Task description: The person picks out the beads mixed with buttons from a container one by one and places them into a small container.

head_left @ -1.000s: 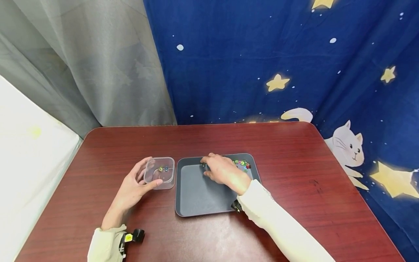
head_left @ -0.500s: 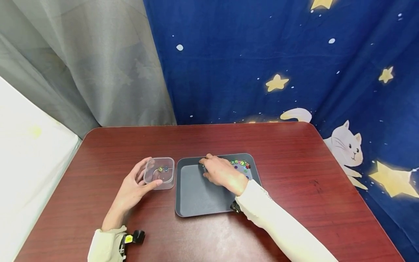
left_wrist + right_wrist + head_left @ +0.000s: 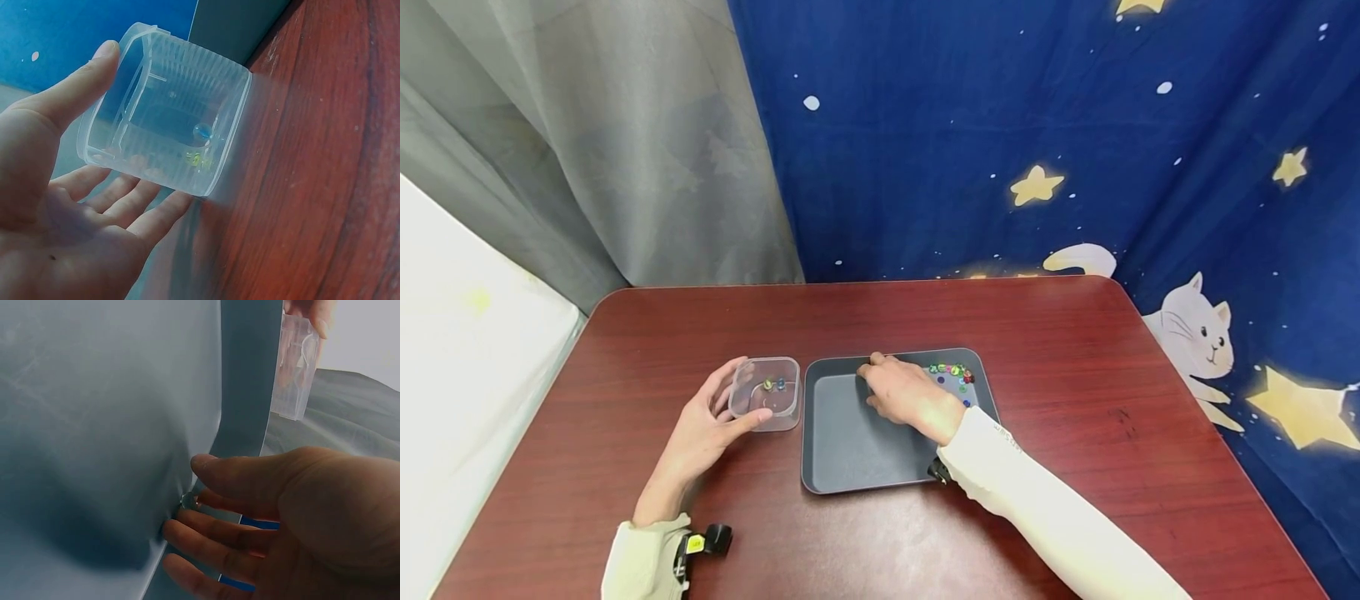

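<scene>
My left hand (image 3: 703, 429) holds a clear plastic box (image 3: 785, 410), its thumb on the near side and its fingers around the far side. Inside lie a blue marble (image 3: 202, 132) and a yellow-green one (image 3: 196, 159). My right hand (image 3: 906, 390) reaches into a grey tray (image 3: 850, 450) at its far wall. In the right wrist view, a clear marble (image 3: 189, 500) sits against the index and middle fingertips, by the tray's inner edge. The thumb stands apart from it, and the head view hides this marble behind the hand.
Several small coloured marbles (image 3: 955, 370) gather in the tray's far right corner. A few blue ones lie loose nearby. The tray stands on a red-brown wooden table (image 3: 760, 517), just right of the box. Curtains (image 3: 925, 142) hang behind the table.
My right hand stays at the tray's far wall with small finger shifts. A marble glimpsed by its fingertips is now hidden in the head view. The left hand and box keep their place.
</scene>
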